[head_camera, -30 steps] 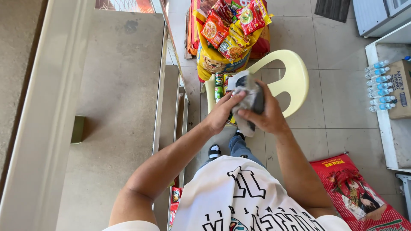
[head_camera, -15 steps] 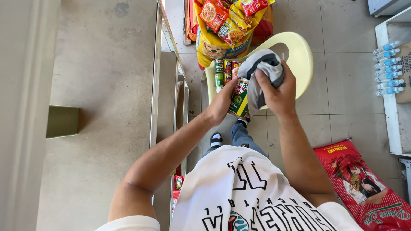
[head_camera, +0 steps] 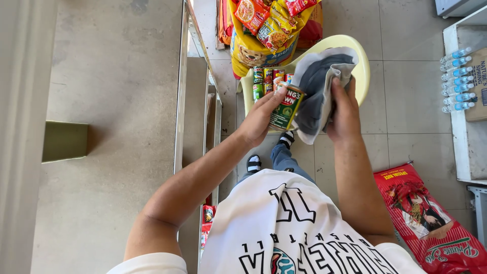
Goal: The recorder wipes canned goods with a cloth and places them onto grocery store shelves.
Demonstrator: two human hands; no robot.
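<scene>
My left hand [head_camera: 261,117] grips a green and red tin can [head_camera: 285,107] by its side, held out in front of my chest. My right hand [head_camera: 343,112] clutches a grey cloth [head_camera: 318,83] that hangs just right of the can and touches it. Both hands are above a pale yellow plastic chair [head_camera: 361,66]. Several more tin cans [head_camera: 267,79] stand on the chair's seat, partly hidden behind the held can and the cloth.
A tall shelf unit's grey top [head_camera: 111,127] fills the left. Yellow and red snack packs [head_camera: 264,25] pile up beyond the chair. A red rice sack [head_camera: 431,223] lies on the tiled floor at the right. Water bottles [head_camera: 459,78] sit on a white shelf.
The cloth no longer covers the can: my right hand has drawn it to the right, and the can now shows in my left hand. Both hands are a little higher.
</scene>
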